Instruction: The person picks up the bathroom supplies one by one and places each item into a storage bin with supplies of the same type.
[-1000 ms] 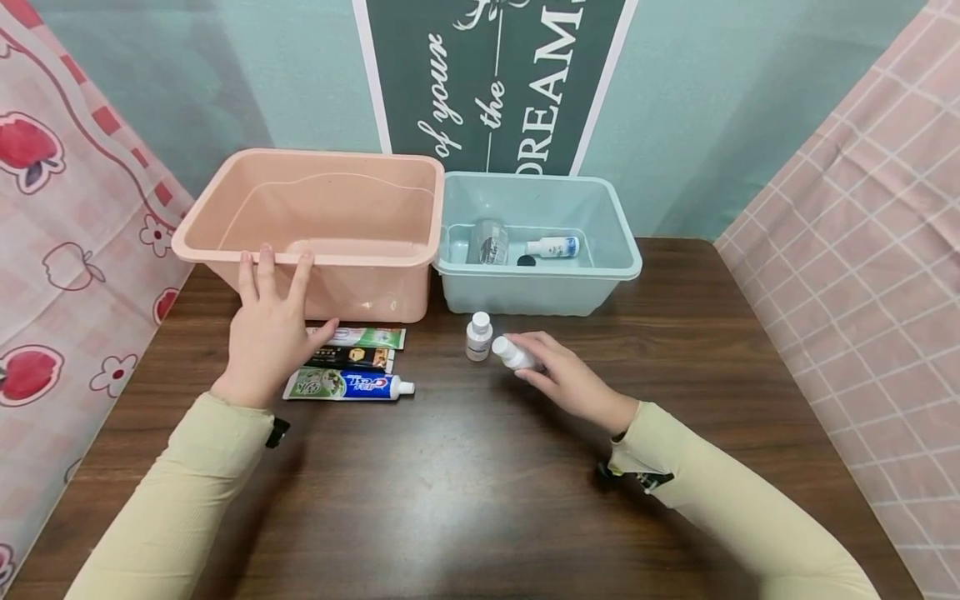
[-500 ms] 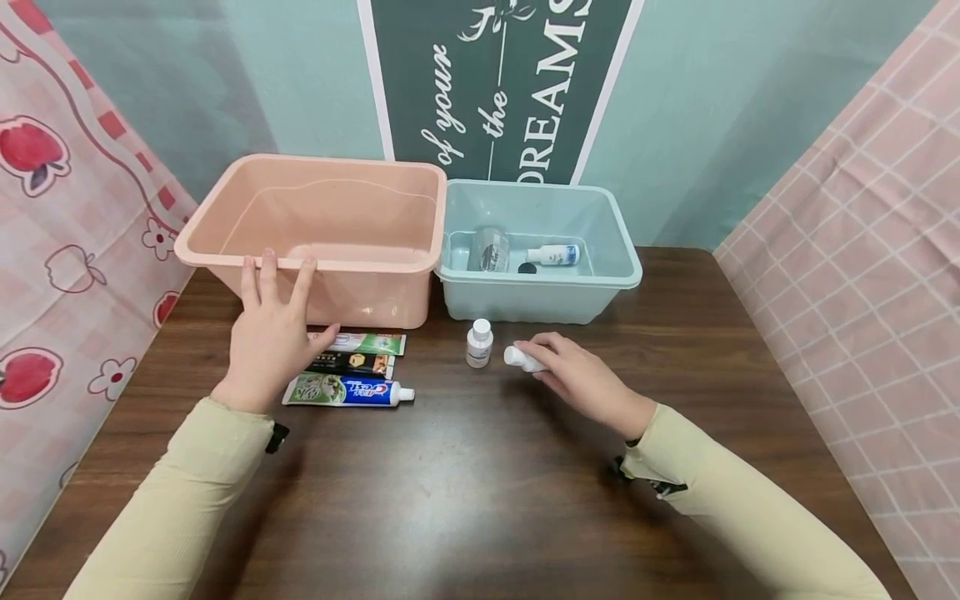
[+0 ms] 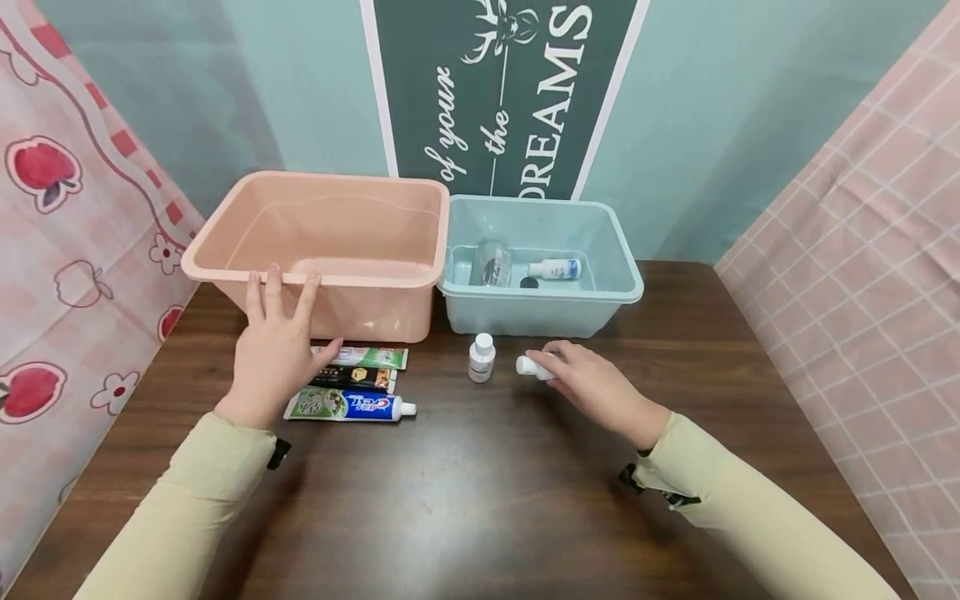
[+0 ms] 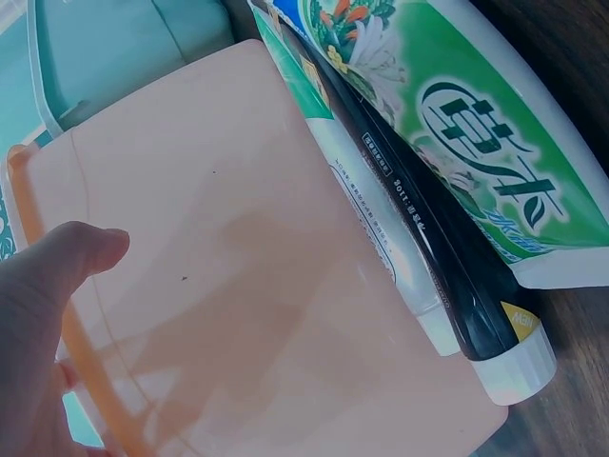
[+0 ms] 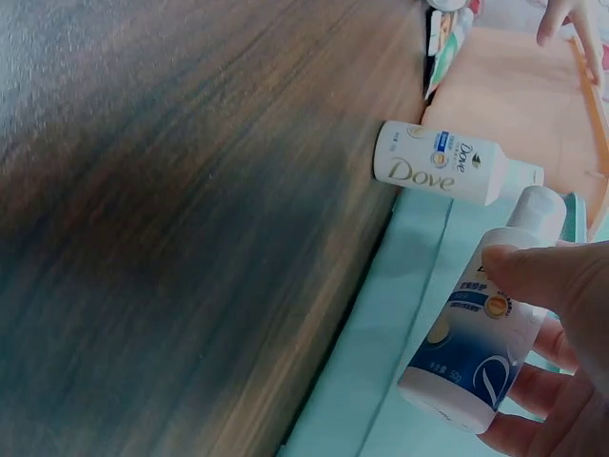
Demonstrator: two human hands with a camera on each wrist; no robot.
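Observation:
My right hand [image 3: 596, 387] grips a small white bottle [image 3: 529, 367], tilted with its cap to the left. In the right wrist view, thumb and fingers hold the bottle [image 5: 476, 328], which has a blue label area near its base. A white Dove bottle [image 3: 482, 358] stands upright on the table to its left, apart from it. My left hand [image 3: 273, 354] rests on the front rim of the pink bin [image 3: 375, 312], fingers spread and fairly straight. Below the thumb lie a green-and-white tube [image 3: 384, 358], a black tube [image 3: 358, 377] and a blue-and-green toothpaste tube [image 3: 348, 406].
Right of the pink bin stands a light blue bin [image 3: 525, 317]. Inside it lie a clear container [image 3: 493, 265], a white bottle [image 3: 555, 268] and a small dark disc [image 3: 528, 283]. A dark poster [image 3: 495, 100] hangs behind on a blue-green backdrop.
My right hand has drawn the held bottle to the right, away from the standing bottle. The left hand stays on the pink bin's rim. The whole head view has shifted slightly.

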